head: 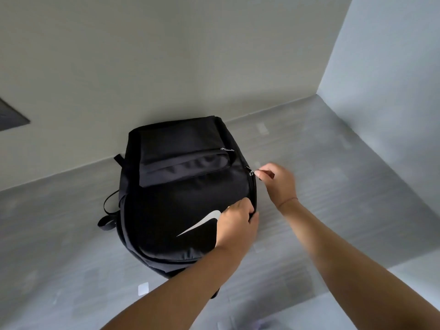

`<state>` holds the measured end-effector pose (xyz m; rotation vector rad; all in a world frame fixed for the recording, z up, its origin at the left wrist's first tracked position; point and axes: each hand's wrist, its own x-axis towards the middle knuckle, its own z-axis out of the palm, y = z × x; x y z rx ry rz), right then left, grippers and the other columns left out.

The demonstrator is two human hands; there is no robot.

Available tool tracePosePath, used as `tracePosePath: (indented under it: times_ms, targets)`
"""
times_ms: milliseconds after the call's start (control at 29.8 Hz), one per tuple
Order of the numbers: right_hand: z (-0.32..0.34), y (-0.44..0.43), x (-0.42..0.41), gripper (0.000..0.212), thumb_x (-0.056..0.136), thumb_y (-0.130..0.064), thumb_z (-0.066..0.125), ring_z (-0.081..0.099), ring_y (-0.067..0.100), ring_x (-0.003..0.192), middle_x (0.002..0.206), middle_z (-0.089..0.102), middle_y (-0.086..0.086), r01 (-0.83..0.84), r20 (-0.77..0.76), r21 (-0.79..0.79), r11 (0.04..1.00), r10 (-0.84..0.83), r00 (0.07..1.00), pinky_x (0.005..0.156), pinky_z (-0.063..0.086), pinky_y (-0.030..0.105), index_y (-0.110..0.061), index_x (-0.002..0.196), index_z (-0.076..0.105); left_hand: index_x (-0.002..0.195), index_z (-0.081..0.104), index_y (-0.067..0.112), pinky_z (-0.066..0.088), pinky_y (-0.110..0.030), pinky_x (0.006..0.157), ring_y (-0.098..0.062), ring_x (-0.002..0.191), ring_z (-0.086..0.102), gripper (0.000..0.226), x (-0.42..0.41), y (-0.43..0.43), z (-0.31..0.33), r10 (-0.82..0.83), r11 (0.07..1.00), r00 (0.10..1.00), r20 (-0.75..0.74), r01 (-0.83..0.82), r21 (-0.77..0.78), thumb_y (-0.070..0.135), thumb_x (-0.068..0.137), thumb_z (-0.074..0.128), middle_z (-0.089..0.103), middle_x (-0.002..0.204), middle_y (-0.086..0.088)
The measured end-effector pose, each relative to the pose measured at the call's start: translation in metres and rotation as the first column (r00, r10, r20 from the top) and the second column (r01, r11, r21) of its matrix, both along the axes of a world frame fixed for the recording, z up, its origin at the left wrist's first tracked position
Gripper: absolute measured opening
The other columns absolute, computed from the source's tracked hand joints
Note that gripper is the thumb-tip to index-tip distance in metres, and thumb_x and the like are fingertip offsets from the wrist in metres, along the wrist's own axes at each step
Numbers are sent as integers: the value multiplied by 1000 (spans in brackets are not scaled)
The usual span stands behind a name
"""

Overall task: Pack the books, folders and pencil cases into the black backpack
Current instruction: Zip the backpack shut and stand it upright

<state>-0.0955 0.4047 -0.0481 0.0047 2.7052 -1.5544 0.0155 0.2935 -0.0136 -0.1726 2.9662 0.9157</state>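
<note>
The black backpack (176,194) lies flat on the grey table (71,246), its front with a white swoosh facing up and its top end toward the wall. My left hand (235,225) grips the bag's right edge near the swoosh. My right hand (277,181) pinches a small metal zipper pull (252,172) on the bag's right side seam. A second zipper pull (227,149) lies on the front pocket. No books, folders or pencil cases show in view.
A pale wall (166,55) runs right behind the bag, and another wall (392,79) closes the right side. A dark panel (12,115) sits on the wall at far left. Small white stickers (143,288) dot the table.
</note>
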Motion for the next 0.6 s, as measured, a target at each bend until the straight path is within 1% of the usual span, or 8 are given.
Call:
tracePosePath:
  times_ms: [101, 235, 335, 402, 469, 503, 536, 603]
  targets:
    - [2, -9, -14, 11, 83, -22, 64, 55, 15, 70, 70, 60, -4, -1, -12, 10, 1000, 1, 1000, 60, 38, 18, -12, 79, 66, 80, 50, 10, 40, -34, 60, -23, 70, 51, 16, -3, -2, 0, 16, 1000, 1000, -27, -15, 22, 22, 91, 53, 50, 72, -1]
    - [-1, -11, -17, 14, 84, -24, 62, 54, 18, 69, 70, 60, 0, -15, 27, 35, 999, 14, 1000, 59, 38, 25, -11, 79, 64, 82, 50, 11, 45, -35, 61, -23, 71, 53, 16, -8, -6, 1, 12, 999, 1000, 3, -12, 32, 24, 90, 55, 51, 73, 0]
    - [-4, -14, -16, 20, 86, -31, 61, 58, 19, 73, 77, 63, 2, -21, 216, -60, 998, 33, 976, 60, 42, 22, -11, 86, 61, 86, 56, 15, 49, -36, 70, -19, 78, 56, 19, -3, -15, 8, 43, 996, 999, 18, -44, 73, 33, 88, 60, 53, 73, 5]
    - [-3, -15, -11, 39, 83, -44, 61, 64, 21, 77, 85, 65, 4, -13, 353, -172, 985, 74, 933, 68, 48, 29, -8, 95, 61, 92, 60, 21, 44, -28, 80, -13, 90, 53, 22, 7, -35, 14, 130, 992, 987, -96, -130, 7, 41, 84, 64, 57, 85, 9]
    - [-5, -14, 3, 48, 80, -50, 64, 63, 21, 81, 91, 62, 6, -24, 442, -213, 977, 118, 889, 68, 51, 33, -9, 103, 55, 107, 58, 24, 37, -31, 93, -14, 107, 47, 37, 22, -65, 17, 332, 935, 916, -225, -351, -50, 44, 78, 69, 53, 109, 8]
    - [-6, -12, 12, 50, 79, -50, 65, 63, 21, 87, 97, 61, 5, -38, 480, -205, 978, 135, 867, 69, 53, 32, -12, 108, 51, 114, 54, 23, 35, -37, 98, -18, 114, 43, 47, 32, -82, 18, 468, 871, 845, -259, -490, -26, 42, 75, 72, 49, 119, 4]
    - [-10, -10, 22, 53, 78, -51, 65, 63, 21, 92, 102, 60, 4, -61, 514, -186, 981, 150, 844, 71, 55, 33, -14, 112, 48, 119, 50, 21, 32, -42, 101, -24, 120, 40, 56, 42, -97, 17, 602, 787, 758, -249, -616, 28, 39, 73, 75, 45, 126, -2]
    - [-16, -8, 38, 56, 77, -50, 66, 64, 23, 97, 109, 60, 4, -88, 563, -183, 979, 178, 807, 77, 57, 38, -14, 117, 48, 128, 40, 15, 27, -49, 106, -32, 127, 33, 73, 60, -122, 11, 809, 587, 583, -74, -797, 144, 36, 70, 78, 37, 135, -11]
